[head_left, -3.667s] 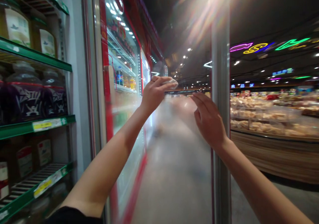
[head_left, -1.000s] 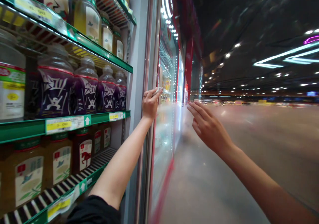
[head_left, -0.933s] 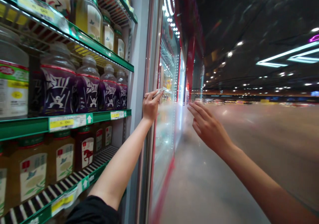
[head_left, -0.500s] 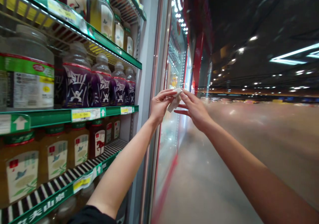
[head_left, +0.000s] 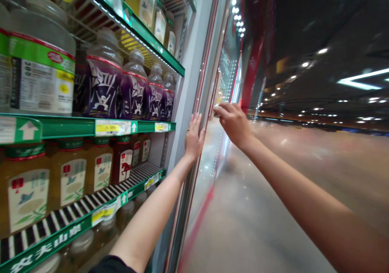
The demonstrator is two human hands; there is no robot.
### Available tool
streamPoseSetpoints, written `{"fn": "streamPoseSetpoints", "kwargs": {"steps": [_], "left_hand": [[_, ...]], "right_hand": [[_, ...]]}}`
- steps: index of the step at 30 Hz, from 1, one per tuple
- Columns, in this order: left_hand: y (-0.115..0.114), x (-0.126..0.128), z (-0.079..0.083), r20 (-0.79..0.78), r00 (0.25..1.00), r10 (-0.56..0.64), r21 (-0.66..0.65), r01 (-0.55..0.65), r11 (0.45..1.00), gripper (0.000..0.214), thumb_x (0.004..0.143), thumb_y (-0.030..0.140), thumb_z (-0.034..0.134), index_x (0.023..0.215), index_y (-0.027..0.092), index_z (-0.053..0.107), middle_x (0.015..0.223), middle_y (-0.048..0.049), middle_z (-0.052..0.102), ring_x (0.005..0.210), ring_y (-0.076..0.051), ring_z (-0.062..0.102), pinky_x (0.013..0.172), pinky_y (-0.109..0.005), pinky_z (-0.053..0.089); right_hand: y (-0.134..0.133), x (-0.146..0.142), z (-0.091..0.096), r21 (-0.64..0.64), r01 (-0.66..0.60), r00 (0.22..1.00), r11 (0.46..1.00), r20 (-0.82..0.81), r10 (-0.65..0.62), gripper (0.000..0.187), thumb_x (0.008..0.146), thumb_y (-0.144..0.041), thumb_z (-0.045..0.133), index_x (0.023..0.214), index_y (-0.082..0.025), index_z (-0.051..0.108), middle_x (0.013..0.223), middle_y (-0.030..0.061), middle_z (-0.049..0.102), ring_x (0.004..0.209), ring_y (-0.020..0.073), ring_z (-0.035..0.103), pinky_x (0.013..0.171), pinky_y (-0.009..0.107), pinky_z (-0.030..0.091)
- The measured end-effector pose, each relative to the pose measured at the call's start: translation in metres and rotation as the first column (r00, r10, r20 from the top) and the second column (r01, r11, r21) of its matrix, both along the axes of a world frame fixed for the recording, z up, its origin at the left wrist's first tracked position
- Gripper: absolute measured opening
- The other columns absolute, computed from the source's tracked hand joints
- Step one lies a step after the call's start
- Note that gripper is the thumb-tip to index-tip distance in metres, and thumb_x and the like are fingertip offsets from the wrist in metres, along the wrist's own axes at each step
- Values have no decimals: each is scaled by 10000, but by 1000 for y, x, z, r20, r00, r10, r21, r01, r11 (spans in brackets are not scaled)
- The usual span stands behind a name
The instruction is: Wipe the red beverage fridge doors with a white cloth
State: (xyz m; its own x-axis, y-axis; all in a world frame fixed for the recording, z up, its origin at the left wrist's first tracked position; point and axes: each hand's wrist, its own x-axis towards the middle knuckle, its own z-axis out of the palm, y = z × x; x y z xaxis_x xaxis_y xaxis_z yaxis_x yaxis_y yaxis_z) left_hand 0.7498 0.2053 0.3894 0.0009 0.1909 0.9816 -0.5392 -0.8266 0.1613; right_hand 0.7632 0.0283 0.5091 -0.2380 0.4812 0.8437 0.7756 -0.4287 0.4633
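Observation:
My left hand (head_left: pixel 193 136) lies flat, fingers stretched upward, against the grey frame of the glass cooler door (head_left: pixel 209 103). My right hand (head_left: pixel 232 121) is closed round a small white wad of cloth or tissue (head_left: pixel 216 110), of which only a corner shows, and presses it to the fogged glass beside the frame. The two hands are a short gap apart.
On the left, green wire shelves (head_left: pixel 91 126) hold purple-labelled bottles (head_left: pixel 103 82) above and amber bottles (head_left: pixel 73 175) below, with price tags along the edges. A red strip runs along the door's bottom. Store ceiling lights show at the right, through or reflected in the glass.
The white wad passed from my left hand to my right hand. My left hand then opened and settled flat on the door frame; the view swung left toward the shelves.

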Motion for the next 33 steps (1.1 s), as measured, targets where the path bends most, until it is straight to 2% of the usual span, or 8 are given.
{"fn": "streamPoseSetpoints", "kwargs": {"steps": [4,7,12,17,24,26,30,33], "left_hand": [[0,20,-12,-61,995,80,-12,-81,997,670,1088,207,440,1726,301,260,1791,-100,327,1687,-269,242,1381,-581,263],[5,25,-15,-89,986,143,34,-141,989,665,1110,271,408,1744,289,206,1796,-97,311,1685,-249,241,1386,-529,263],[9,27,-18,-61,977,205,62,-201,978,651,1134,306,331,1755,328,140,1789,-73,336,1676,-213,261,1372,-486,311],[8,27,-18,-74,977,200,66,-195,979,646,1133,291,321,1756,298,149,1787,-89,333,1676,-224,269,1378,-495,293],[7,20,-16,-154,935,318,114,-303,946,638,1128,249,277,1752,199,154,1794,-101,309,1690,-205,218,1390,-456,261],[7,20,-16,-157,926,343,130,-325,937,642,1132,257,273,1756,201,131,1792,-97,317,1690,-199,216,1389,-451,268],[7,23,-16,-131,927,352,129,-336,933,646,1136,255,266,1759,215,99,1782,-97,343,1682,-201,246,1388,-452,274],[7,24,-15,-135,927,350,118,-335,935,649,1134,247,275,1759,219,101,1780,-95,348,1679,-204,258,1388,-454,275]], "right_hand": [[14,2,-8,-264,92,991,960,121,-61,368,1039,-95,467,1176,-227,782,1289,111,745,1228,287,639,1082,509,605],[11,3,-15,-334,125,982,934,174,-70,329,1002,-78,528,1165,-199,787,1338,127,736,1280,309,627,1112,543,594],[4,7,-16,-275,130,981,953,178,-82,263,1031,-135,539,1133,-204,772,1295,126,747,1261,315,629,1092,518,595],[24,14,-11,-119,5,1000,993,1,-5,297,1078,-179,488,1268,-182,716,1252,146,755,1161,288,667,995,460,602],[18,14,-18,-295,25,997,955,80,-2,260,1071,-179,525,1091,-219,781,1213,121,771,1104,290,639,987,474,598],[11,13,-16,-277,33,995,960,101,-5,256,1074,-200,535,1105,-226,787,1221,116,775,1095,296,637,981,490,603],[15,15,-13,-112,12,996,994,86,-2,264,1077,-223,537,1144,-249,792,1264,119,760,1152,317,645,1001,528,601],[27,18,-18,-122,-19,998,992,61,26,272,1066,-194,546,1163,-259,792,1269,115,763,1215,317,653,1038,525,604]]}}
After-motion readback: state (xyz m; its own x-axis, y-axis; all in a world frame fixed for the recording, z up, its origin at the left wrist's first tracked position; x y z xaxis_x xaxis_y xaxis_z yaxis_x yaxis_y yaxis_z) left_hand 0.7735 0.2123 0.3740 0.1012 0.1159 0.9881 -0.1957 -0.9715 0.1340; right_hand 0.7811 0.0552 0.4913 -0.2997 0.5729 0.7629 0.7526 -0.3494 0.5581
